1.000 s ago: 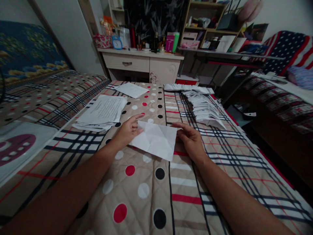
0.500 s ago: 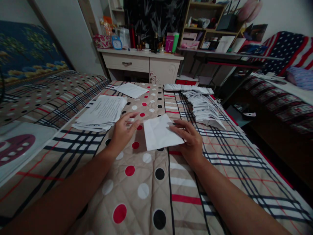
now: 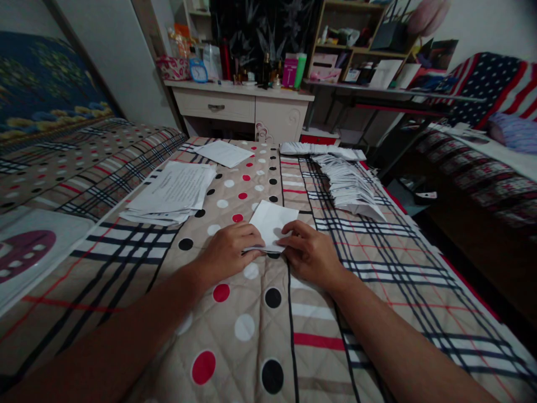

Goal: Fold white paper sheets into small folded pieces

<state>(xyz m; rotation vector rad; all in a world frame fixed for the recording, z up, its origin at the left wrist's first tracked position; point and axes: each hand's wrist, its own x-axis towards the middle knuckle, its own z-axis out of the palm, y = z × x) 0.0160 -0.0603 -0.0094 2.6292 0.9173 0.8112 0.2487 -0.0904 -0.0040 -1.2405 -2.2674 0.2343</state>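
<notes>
A folded sheet of white paper [image 3: 272, 215] is held just above the patterned bedspread [image 3: 247, 358], its near edge toward me. My left hand [image 3: 232, 246] grips the near left corner between thumb and fingers. At the near right side, my right hand [image 3: 308, 249] pinches the same paper, fingertips on top and thumb below. Left of my hands lies a stack of printed sheets [image 3: 170, 193]. To the right stands a long fanned row of folded papers [image 3: 348, 187].
Beyond the stack lies another paper sheet [image 3: 224, 153]. A bundle of folded papers [image 3: 321, 150] is at the bed's far right edge. A white bag with a purple print [image 3: 37, 252] lies at the left. Behind the bed stands a white dresser [image 3: 213, 106].
My left hand has moved right and taken hold of the paper, which it was apart from before. The paper has turned, with its near edge now between both hands.
</notes>
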